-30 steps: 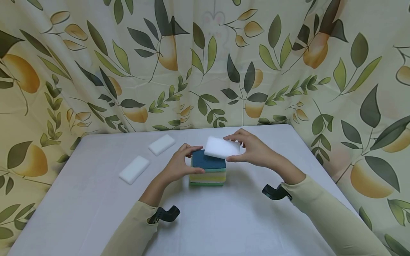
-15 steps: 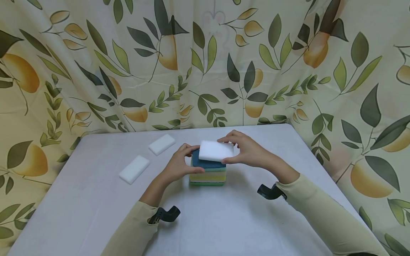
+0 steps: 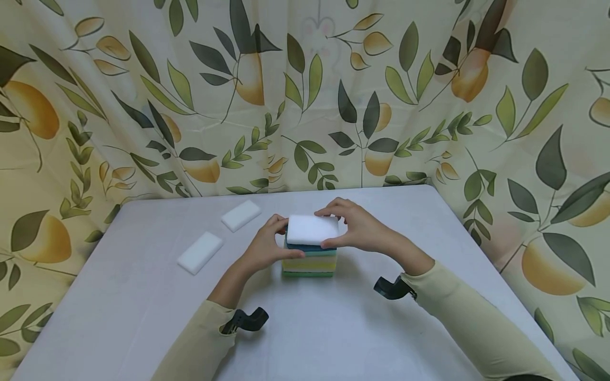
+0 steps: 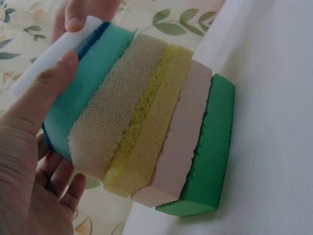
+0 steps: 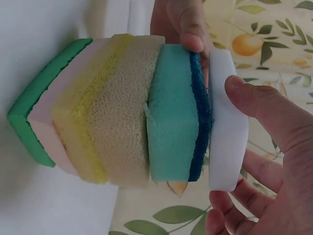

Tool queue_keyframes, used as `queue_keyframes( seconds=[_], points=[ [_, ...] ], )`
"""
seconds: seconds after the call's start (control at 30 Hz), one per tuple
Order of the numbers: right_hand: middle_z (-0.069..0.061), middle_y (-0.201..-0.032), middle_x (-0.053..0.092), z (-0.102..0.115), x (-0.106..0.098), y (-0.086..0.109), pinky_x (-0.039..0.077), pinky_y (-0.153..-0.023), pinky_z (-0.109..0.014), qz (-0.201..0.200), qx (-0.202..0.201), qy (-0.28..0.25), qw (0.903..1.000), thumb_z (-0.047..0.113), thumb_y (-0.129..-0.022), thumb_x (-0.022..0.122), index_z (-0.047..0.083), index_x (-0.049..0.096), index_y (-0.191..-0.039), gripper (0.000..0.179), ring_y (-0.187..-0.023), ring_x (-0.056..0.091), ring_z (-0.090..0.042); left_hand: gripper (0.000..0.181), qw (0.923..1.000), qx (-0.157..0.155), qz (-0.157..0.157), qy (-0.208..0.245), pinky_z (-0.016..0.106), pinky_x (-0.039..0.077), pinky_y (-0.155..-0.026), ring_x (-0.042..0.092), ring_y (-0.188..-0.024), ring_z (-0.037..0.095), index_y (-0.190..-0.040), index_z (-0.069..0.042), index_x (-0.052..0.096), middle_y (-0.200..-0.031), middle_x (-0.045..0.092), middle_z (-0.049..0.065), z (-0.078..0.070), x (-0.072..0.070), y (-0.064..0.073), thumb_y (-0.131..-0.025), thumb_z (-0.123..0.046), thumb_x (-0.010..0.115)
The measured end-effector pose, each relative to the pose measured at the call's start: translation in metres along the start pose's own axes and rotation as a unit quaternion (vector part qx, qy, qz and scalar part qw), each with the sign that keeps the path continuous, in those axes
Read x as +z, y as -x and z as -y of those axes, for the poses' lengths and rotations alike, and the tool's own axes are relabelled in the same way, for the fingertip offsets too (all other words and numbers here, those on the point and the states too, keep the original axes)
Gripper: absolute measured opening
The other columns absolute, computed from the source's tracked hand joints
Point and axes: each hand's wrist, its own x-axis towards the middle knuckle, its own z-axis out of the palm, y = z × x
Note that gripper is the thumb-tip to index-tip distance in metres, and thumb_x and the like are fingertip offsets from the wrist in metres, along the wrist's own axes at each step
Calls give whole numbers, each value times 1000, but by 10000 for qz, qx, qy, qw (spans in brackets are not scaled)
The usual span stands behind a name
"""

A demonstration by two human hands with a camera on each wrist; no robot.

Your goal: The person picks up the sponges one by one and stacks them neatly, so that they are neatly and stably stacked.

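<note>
One white sponge block [image 3: 305,230], clamped in the grip of the right hand [image 3: 360,227], lies just over the blue-topped teal sponge [image 5: 171,117] that the left hand [image 3: 263,246] pinches, both long axes left to right

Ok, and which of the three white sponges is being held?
The white sponge over the colourful stack, gripped by the right hand. The other two, one farther back and one nearer, lie flat on the table to the left, untouched.
</note>
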Motion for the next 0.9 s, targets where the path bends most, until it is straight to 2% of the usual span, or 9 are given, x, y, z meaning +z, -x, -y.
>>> queue_keyframes(
  seconds=[0.23,0.53,0.9],
  points=[
    [-3,-121,59,1,2,0,50,-86,-47,-7,-77,-8,10000,34,-74,87,14,65,-129,62,-113,53,-24,72,10000,-2,10,17,50,45,-100,54,-113,23,-128,-11,61,-113,51,0,1,1,0,-68,-38,90],
    [-3,-122,59,-3,6,0,50,-86,-47,61,-50,-21,10000,36,-75,86,14,65,-129,62,-113,53,-24,81,9999,62,31,90,50,45,-99,54,-112,22,-140,-17,55,-113,51,1,1,1,0,-70,-38,89],
    [-4,-122,59,-6,10,0,48,-89,-53,46,17,-260,9996,34,-76,85,13,64,-129,60,-113,53,-24,82,10000,26,37,80,50,46,-98,54,-112,22,-141,-19,54,-114,50,1,1,0,1,-70,-38,89]
  ],
)
